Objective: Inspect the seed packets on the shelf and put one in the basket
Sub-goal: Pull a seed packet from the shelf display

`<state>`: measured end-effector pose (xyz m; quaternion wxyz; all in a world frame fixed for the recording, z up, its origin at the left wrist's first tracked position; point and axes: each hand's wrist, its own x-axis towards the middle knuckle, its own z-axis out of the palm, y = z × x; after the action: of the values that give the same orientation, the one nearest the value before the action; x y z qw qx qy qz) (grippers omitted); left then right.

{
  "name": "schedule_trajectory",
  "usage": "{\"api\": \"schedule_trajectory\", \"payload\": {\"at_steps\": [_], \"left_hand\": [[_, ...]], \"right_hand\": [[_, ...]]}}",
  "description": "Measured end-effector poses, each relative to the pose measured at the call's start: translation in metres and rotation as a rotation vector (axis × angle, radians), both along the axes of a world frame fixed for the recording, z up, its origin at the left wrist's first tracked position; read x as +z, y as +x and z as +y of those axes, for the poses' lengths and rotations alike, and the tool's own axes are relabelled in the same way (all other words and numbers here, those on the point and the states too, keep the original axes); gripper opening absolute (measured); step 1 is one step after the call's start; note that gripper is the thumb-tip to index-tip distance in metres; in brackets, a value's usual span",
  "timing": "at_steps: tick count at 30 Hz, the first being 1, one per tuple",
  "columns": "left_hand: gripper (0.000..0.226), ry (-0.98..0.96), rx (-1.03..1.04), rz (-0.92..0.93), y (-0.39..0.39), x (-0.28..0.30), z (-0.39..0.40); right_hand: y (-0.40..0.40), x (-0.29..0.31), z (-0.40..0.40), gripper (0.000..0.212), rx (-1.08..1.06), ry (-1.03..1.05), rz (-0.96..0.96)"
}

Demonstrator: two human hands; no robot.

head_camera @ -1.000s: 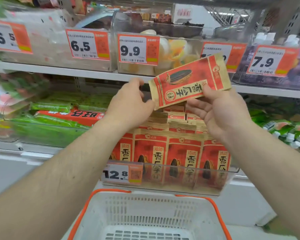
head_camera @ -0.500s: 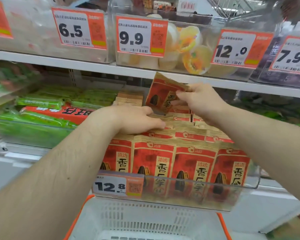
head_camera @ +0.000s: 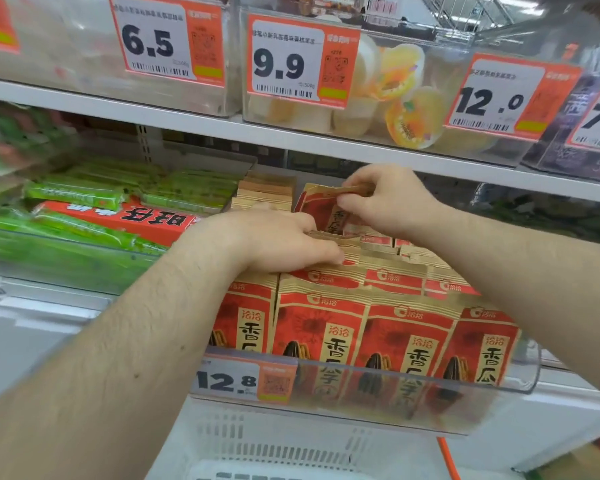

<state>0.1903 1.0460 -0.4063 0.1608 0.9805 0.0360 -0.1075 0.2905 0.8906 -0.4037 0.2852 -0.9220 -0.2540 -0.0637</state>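
Red and tan seed packets (head_camera: 409,337) stand in rows inside a clear bin (head_camera: 520,375) on the middle shelf. My right hand (head_camera: 388,202) pinches the top edge of one seed packet (head_camera: 317,207) at the back of the bin, tilted among the rows. My left hand (head_camera: 278,242) lies palm down on the packet tops, fingers stretched toward the right. The white basket (head_camera: 271,445) with an orange rim sits below the bin, at the bottom of the view.
Green snack packs (head_camera: 84,230) and a red pack fill the bin to the left. The upper shelf (head_camera: 291,140) holds clear bins with price tags 6.5, 9.9 and 12.0, one with jelly cups (head_camera: 402,98). A 12.8 tag (head_camera: 243,379) hangs on the seed bin.
The packet held up in both hands a second ago has gone down to the back of the bin. My left hand let go of it and now rests on the packet tops.
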Motion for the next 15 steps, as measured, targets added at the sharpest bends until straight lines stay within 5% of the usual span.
{"api": "schedule_trajectory", "payload": {"at_steps": [5,10,15], "left_hand": [[0.072,0.011,0.008,0.001,0.002,-0.002,0.0],[0.077,0.019,0.016,0.008,0.004,-0.002,0.001],[0.077,0.013,0.005,0.004,0.003,-0.002,0.0]], "right_hand": [[-0.004,-0.009,0.004,0.022,0.041,-0.235,-0.458],[0.015,-0.007,0.014,0.022,-0.012,-0.364,-0.447],[0.003,-0.007,-0.001,0.007,0.147,-0.595,-0.742]]}}
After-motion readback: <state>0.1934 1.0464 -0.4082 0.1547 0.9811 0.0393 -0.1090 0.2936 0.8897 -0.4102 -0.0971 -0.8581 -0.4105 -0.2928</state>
